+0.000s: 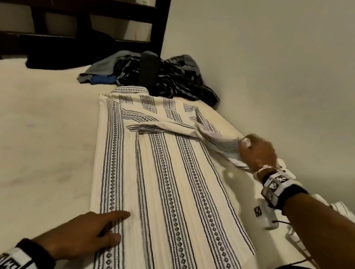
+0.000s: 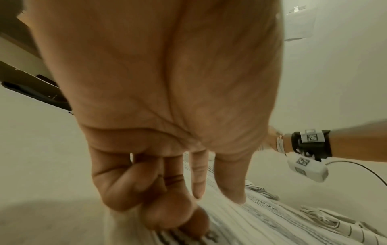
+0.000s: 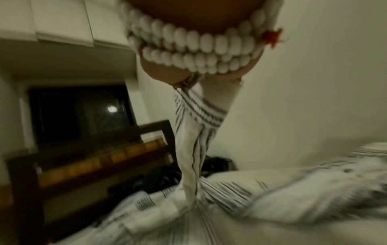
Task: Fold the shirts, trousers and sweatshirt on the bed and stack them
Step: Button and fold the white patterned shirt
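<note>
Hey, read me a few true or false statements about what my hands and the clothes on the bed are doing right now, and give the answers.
1. The right hand grips a sleeve of the striped shirt. True.
2. The left hand lifts the shirt's collar. False: it rests on the shirt's lower left part.
3. Dark unfolded clothes lie beyond the collar. True.
4. The striped shirt hangs off the bed frame. False: it lies flat on the bed.

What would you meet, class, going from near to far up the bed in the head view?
Left hand pressing the striped shirt's hem → striped shirt laid flat → right hand gripping its sleeve → heap of dark unfolded clothes → dark wooden bed frame.
</note>
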